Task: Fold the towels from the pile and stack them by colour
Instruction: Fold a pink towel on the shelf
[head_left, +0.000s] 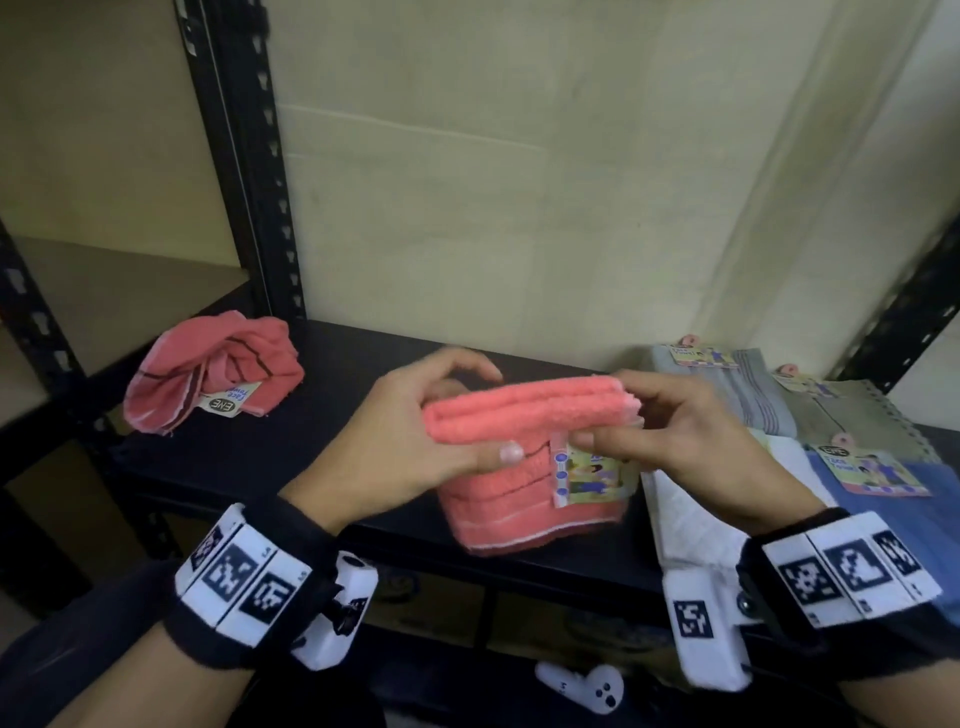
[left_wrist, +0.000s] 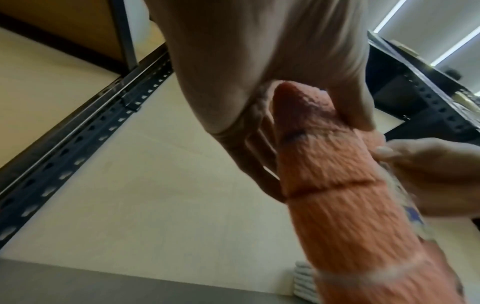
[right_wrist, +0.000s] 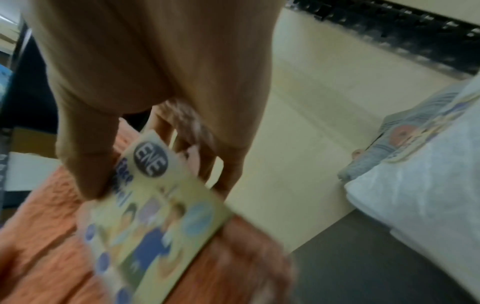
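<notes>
A folded coral towel hangs in the air above the black shelf, its paper label dangling in front. My left hand grips the towel's left end, thumb in front and fingers behind. My right hand pinches the right end near the label. In the left wrist view the coral towel runs down from my left hand. The right wrist view shows my right hand on the label and the coral towel. A crumpled coral towel lies at the shelf's left.
Folded towels lie at the shelf's right: a grey one, a beige one, a white one and a blue one, some with labels. Black slotted uprights flank the bay. A white controller lies below the shelf.
</notes>
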